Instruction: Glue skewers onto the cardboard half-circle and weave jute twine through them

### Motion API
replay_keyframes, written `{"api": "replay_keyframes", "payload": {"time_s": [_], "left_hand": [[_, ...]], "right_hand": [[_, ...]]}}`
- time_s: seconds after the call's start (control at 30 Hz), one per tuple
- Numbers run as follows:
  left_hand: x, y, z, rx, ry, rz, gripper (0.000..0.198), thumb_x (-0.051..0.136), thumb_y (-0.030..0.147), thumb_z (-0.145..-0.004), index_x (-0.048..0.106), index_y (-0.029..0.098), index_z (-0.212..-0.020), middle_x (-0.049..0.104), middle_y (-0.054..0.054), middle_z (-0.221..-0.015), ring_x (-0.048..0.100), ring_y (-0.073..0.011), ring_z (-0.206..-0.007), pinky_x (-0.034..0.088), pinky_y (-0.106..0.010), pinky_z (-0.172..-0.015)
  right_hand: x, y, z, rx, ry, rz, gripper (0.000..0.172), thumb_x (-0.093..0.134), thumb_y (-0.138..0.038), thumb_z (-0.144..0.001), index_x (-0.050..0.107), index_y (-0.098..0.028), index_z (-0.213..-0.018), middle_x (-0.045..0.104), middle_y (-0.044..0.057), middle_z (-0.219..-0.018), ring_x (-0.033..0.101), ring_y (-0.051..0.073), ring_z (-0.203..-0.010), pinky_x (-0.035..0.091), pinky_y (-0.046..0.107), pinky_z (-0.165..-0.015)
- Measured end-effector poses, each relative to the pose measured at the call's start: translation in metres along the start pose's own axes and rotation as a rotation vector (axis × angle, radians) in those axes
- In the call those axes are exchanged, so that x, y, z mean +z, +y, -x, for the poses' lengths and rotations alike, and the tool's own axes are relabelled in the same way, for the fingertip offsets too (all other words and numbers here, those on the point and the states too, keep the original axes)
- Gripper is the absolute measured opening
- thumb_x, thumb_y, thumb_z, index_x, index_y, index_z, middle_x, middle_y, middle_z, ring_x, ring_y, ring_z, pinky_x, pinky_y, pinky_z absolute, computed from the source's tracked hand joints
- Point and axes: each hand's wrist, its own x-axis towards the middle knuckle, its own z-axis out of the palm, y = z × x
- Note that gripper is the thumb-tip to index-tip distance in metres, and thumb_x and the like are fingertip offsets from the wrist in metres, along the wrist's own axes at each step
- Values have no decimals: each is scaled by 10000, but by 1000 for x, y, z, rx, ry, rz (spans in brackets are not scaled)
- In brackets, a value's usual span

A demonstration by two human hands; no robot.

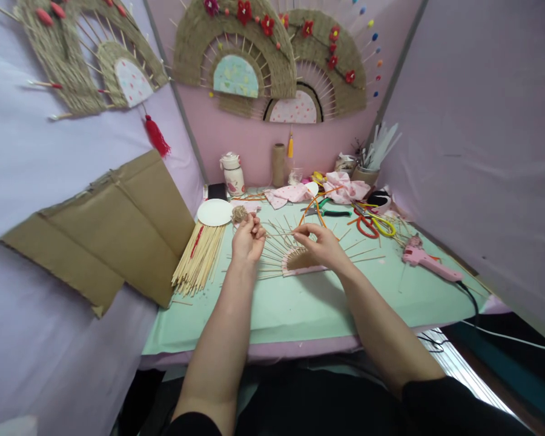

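A thin strand of twine (278,234) runs between my two hands above the table. My left hand (247,239) is closed on one end of this stretch, its fingers curled. My right hand (320,243) pinches the other end between thumb and fingertips. Below them lies a half-round cardboard piece (302,261) with a pink edge and thin sticks fanning out from it; my right hand hides part of it. A small ball of twine (239,213) sits just beyond my left hand.
Left of my hands lie a bundle of wooden sticks (202,257) and a white oval disc (215,212). Toward the right are green-handled pliers (336,213), scissors (367,226) and a pink glue gun (431,263) with its cable. A bottle (232,174) and twine spool (278,165) stand behind.
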Motion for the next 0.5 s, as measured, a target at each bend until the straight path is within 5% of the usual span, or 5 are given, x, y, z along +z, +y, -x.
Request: {"api": "replay_keyframes", "payload": {"time_s": [0.13, 0.27, 0.5], "left_hand": [[-1, -4, 3, -124, -71, -87, 162, 542, 95, -904, 569, 121, -747, 460, 33, -609, 312, 6, -417, 241, -102, -387], [0, -11, 8, -264, -154, -174, 133, 568, 90, -881, 577, 96, -748, 469, 22, -617, 323, 4, -428, 243, -95, -384], [0, -24, 11, -266, -207, -355, 147, 588, 100, -859, 575, 76, -715, 505, 11, -615, 305, 13, -401, 230, -94, -372]], "right_hand": [[-11, -7, -8, -81, -103, 80, 240, 524, -343, -892, 712, -210, -959, 706, 59, -948, 587, 196, -899, 390, 329, -839], [-15, -13, -17, -159, -209, 432, 215, 548, -310, -894, 743, -221, -906, 712, 61, -842, 556, 203, -830, 307, 355, -814], [-10, -27, -21, -228, -270, 792, 198, 539, -232, -891, 716, -209, -808, 695, 63, -748, 557, 229, -864, 203, 412, -870]]}}
